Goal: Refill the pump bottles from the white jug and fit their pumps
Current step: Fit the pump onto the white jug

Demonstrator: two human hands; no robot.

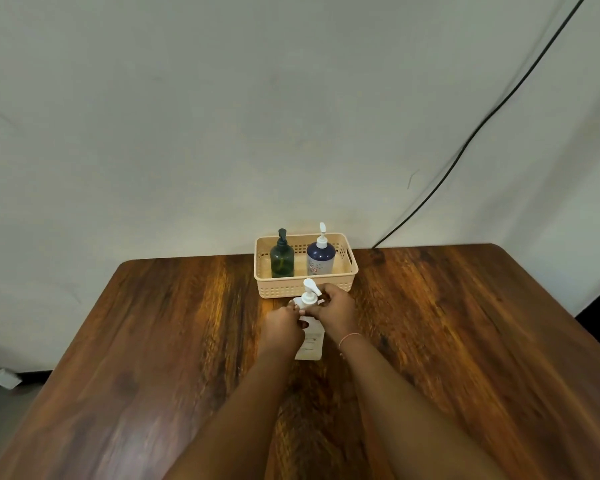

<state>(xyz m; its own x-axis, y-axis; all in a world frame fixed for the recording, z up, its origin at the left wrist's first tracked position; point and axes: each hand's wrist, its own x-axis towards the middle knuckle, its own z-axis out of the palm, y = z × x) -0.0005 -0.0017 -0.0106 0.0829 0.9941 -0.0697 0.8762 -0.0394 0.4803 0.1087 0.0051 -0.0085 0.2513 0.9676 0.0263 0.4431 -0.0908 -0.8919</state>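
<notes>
With my left hand (pixel 282 325) clamped round the clear bottle (pixel 310 344) standing on the bench (pixel 153 341) just before the basket (pixel 305 287), my right hand (pixel 333 306) pinches the white pump (pixel 309 295) collar, which I should keep square while twisting to avoid cross-threading.

A white pump bottle (pixel 310 341), pump (pixel 309 295) fitted, stands upright mid-tabletop; green (pixel 282 259) and navy (pixel 320 258) pump bottles are seen upright near the far edge.
</notes>
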